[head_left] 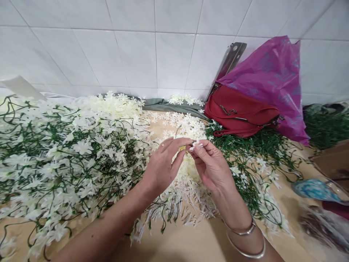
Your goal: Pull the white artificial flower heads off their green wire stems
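Observation:
A small white artificial flower (196, 145) is pinched between the thumb and fingers of my right hand (214, 163), which wears metal bangles at the wrist. My left hand (166, 162) meets it from the other side, its fingertips closed beside the flower. What the left fingertips grip is too small to make out. A thin stem shows just above the left fingers. Under both hands lie loose pale petals (188, 122) and a bundle of thin white stamens (191, 196). To the left spreads a large heap of white flowers on green stems (81, 160).
Green stems (251, 149) lie to the right, below a red handbag (242, 109) and a purple plastic bag (272, 76). A metal bar (231, 58) leans on the white tiled wall (174, 54). A blue patterned item (313, 189) sits at the right edge.

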### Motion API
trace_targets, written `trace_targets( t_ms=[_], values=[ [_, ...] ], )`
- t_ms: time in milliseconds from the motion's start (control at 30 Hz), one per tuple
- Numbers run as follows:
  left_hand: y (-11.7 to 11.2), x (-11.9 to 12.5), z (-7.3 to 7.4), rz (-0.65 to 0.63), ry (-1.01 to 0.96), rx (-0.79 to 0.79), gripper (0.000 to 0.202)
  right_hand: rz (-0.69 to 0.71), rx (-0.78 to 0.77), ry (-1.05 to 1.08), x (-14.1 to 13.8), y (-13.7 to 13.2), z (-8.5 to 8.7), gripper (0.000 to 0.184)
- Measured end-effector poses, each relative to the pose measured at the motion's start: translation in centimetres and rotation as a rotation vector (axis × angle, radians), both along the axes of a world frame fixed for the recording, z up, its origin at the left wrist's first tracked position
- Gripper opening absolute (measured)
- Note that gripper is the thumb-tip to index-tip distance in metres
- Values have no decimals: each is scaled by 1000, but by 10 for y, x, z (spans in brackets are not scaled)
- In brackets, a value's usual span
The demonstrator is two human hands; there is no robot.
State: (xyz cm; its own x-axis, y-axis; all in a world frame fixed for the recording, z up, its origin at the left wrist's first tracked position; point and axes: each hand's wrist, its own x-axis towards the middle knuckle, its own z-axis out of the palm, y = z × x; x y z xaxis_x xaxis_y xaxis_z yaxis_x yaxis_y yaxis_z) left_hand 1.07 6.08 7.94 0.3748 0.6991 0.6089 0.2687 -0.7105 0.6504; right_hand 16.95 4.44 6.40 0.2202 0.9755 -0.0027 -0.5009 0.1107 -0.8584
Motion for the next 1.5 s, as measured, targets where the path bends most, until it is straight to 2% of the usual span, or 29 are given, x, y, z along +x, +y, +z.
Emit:
trace_targets(
  t_ms=[167, 367, 433, 700, 1100, 1367, 1500],
  values=[
    [-2, 0, -1, 17, -162, -152, 22, 45, 44, -51, 3, -1, 5, 28],
    [5, -3, 4, -15, -351, -517, 9, 66, 42, -4, 6, -2, 7, 28],
    [7, -3, 4, -30, -363, -578, 9, 83, 20, -11, 6, -2, 6, 29],
    [8, -5, 1, -99, -310, -558, 10, 143, -22, 9, 5, -3, 5, 27],
    [6, -4, 3, -116, -331, -605, 11, 120, -17, -64, 3, -1, 0, 28],
    [4, 4, -3, -130, -431, -669, 12, 31, 34, -102, -7, 0, -8, 26],
    [6, 3, -5, -125, -413, -660, 14, 38, 34, -120, -7, 1, -8, 27]
  ],
)
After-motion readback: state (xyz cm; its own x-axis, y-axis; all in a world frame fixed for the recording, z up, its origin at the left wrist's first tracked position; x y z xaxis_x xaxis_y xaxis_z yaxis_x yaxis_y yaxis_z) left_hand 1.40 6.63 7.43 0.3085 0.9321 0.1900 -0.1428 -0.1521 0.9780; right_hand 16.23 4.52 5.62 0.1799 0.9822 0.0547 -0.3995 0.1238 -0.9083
